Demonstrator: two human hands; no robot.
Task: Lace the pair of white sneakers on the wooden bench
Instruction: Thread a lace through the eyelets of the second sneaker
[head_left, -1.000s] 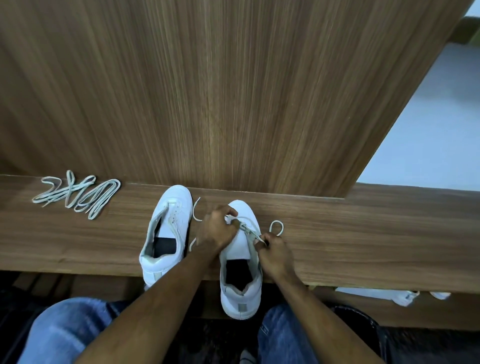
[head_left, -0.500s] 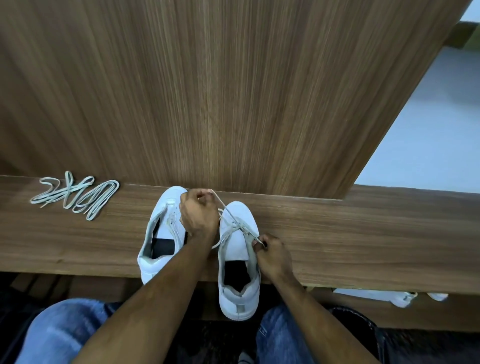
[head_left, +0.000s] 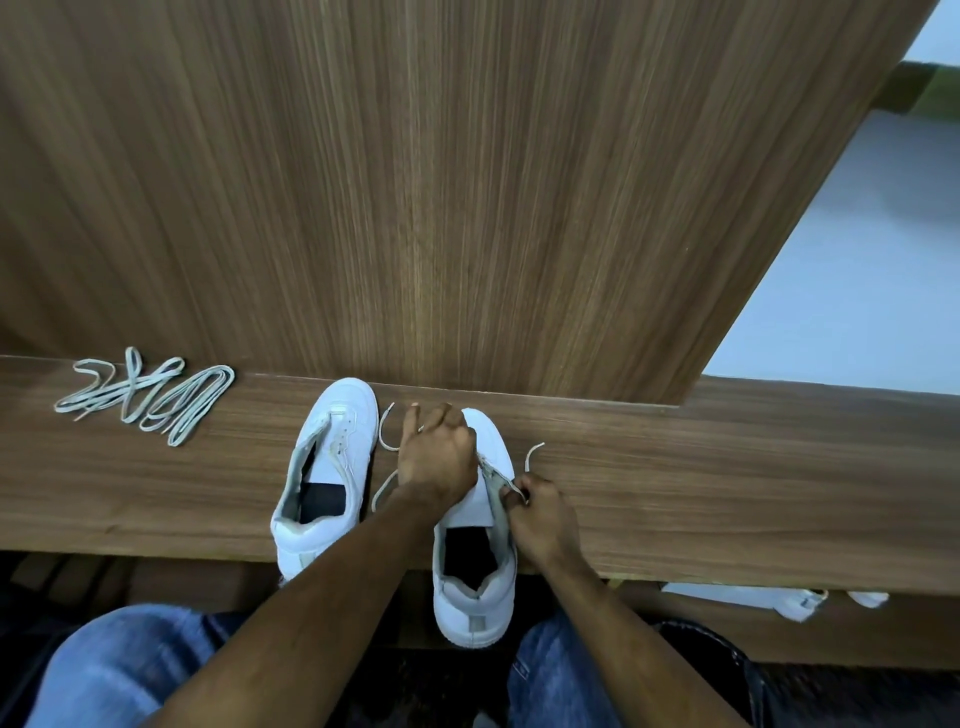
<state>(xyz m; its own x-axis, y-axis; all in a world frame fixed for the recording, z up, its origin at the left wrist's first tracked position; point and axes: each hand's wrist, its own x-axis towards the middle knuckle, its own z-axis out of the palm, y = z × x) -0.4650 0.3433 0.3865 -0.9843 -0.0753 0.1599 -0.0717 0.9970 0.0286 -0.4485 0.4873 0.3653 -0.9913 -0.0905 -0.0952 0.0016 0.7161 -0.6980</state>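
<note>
Two white sneakers stand toe-away on the wooden bench (head_left: 727, 483). The left sneaker (head_left: 332, 478) is unlaced, its tongue bare. The right sneaker (head_left: 475, 577) has a pale lace (head_left: 385, 441) partly threaded near its toe, with loose ends curling out on both sides. My left hand (head_left: 439, 457) lies over that shoe's front and pinches the lace. My right hand (head_left: 540, 519) pinches the lace at the shoe's right eyelet edge. The threaded rows are hidden under my left hand.
A second loose lace (head_left: 150, 397) lies bundled at the bench's far left. A tall wooden panel (head_left: 441, 182) rises right behind the shoes. White objects (head_left: 769, 597) lie under the bench at the right. My jeans-clad knees fill the bottom.
My left hand came back down from its raised pull at the toe onto the right sneaker's front. The taut lace slackened, and loose ends now curl beside the shoe. The right hand stayed.
</note>
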